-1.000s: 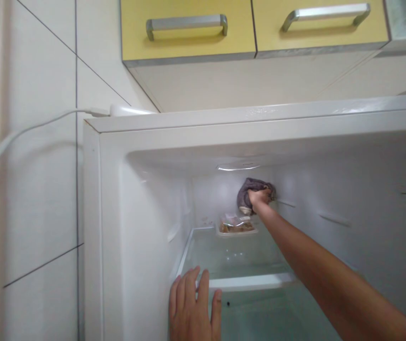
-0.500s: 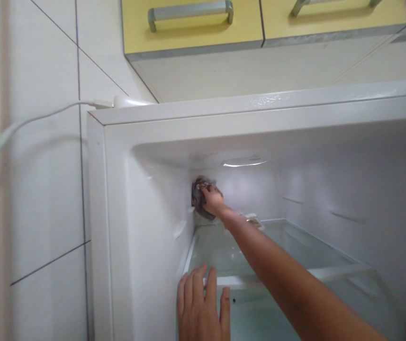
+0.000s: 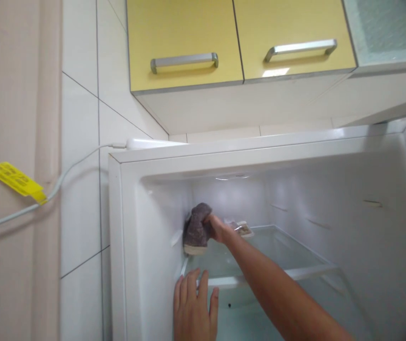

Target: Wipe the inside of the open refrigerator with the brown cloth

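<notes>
Deep inside the white fridge (image 3: 128, 227), my right hand (image 3: 219, 228) grips a grey-brown cloth (image 3: 197, 229) with a pale edge. The cloth hangs against the left inner wall, above the back of the glass shelf (image 3: 266, 251). Closer to me, my left hand (image 3: 194, 305) lies flat with fingers stretched out, by the left end of the shelf's white front edge (image 3: 227, 282); it holds nothing. Just right of my right hand, a small white fitting (image 3: 243, 229) shows at the back, partly hidden by the wrist.
Yellow cabinets (image 3: 184, 38) with metal handles hang above the fridge. A white cable (image 3: 78, 163) with a yellow tag (image 3: 16, 179) runs from the fridge's top left corner past the tiled wall (image 3: 82, 222). Raised ribs (image 3: 318, 223) line the right inner wall.
My right hand has brought the cloth from the back left corner forward and down along the left wall. The left hand stays in place. My view has tilted up and shifted left.
</notes>
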Available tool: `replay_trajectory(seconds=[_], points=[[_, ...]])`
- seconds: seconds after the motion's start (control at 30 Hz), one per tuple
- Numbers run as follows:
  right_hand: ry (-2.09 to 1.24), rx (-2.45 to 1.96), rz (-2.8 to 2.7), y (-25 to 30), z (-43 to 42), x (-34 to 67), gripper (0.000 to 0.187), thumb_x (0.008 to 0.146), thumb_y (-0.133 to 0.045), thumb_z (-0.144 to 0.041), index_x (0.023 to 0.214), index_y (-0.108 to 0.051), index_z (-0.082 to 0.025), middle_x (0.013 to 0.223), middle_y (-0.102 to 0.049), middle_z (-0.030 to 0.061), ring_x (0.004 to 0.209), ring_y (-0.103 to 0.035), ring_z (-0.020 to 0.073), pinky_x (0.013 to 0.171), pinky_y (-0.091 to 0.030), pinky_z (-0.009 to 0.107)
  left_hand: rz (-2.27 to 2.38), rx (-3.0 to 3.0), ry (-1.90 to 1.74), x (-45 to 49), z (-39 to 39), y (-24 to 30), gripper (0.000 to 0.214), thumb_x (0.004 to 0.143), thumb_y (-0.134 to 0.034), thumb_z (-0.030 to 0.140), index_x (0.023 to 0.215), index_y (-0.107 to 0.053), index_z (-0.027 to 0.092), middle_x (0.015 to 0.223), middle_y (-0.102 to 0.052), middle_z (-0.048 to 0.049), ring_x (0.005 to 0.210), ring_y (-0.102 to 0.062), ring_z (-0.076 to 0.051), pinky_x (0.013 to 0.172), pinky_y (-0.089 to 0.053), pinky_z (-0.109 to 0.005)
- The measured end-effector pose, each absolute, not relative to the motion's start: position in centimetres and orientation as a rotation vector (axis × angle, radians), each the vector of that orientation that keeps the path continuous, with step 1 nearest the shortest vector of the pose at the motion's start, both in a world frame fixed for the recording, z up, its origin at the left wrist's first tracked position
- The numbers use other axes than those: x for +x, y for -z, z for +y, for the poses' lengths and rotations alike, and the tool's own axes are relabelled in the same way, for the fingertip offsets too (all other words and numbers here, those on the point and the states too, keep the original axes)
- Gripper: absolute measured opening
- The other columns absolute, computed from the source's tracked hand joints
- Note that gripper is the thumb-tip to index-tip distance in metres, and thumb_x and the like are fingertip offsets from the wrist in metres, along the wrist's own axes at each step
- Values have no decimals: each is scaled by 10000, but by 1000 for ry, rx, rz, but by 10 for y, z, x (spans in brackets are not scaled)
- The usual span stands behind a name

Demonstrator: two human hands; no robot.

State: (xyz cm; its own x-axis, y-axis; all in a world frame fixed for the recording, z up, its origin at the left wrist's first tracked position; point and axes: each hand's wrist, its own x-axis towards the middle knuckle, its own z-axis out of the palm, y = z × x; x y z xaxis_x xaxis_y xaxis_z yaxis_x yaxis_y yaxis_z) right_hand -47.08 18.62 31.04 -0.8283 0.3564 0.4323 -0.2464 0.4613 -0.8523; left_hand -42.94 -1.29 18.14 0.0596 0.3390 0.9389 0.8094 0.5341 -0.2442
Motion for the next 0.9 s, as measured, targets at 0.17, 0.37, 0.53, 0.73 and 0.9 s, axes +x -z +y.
replay_trajectory(seconds=[0.17,0.37,0.53,0.73,0.9], points=[[-1925,116,-1922,-318,164,-449,610,899,-256,-662,1048,-643,-215,887,-710,64,830,-678,218,788,-542,372,-1603,-1088,603,-426,-16,-182,325,926,-545,308,1236,-608,234,1217,-687,-85,1127,-630,-258,1024,-476,-519],[-2236,271,-1694,-321,139,-438,543,868,-396,-670,1027,-660,-223,880,-719,54,909,-681,221,898,-523,381,-1697,-1004,952,-410,-26,-220,363,966,-436,284,1303,-554,215,1373,-587,-123,1259,-587,-237,1033,-547,-457],[-2296,303,-1567,-318,123,-429,473,901,-380,-514,1065,-676,-184,887,-741,67,933,-689,232,924,-522,390,-1910,-872,833,-400,-8,-290,612,928,-480,238,1468,-330,-6,1503,-446,-286,1386,-487,-353,1096,-496,-471],[-2237,375,-1448,-317,111,-417,473,880,-375,-445,1173,-648,-194,984,-757,63,996,-684,238,942,-519,391,-2198,-712,458,-394,13,-347,559,960,-342,194,1481,-311,-8,1005,-734,-210,879,-746,-323,698,-603,-414],[-2077,330,-1453,-318,90,-422,518,908,-401,-520,1309,-564,-236,1122,-731,48,1121,-642,225,979,-505,382,-2184,-729,350,-388,2,-364,482,979,-295,185,1440,-413,111,922,-737,-129,835,-750,-274,687,-579,-353]])
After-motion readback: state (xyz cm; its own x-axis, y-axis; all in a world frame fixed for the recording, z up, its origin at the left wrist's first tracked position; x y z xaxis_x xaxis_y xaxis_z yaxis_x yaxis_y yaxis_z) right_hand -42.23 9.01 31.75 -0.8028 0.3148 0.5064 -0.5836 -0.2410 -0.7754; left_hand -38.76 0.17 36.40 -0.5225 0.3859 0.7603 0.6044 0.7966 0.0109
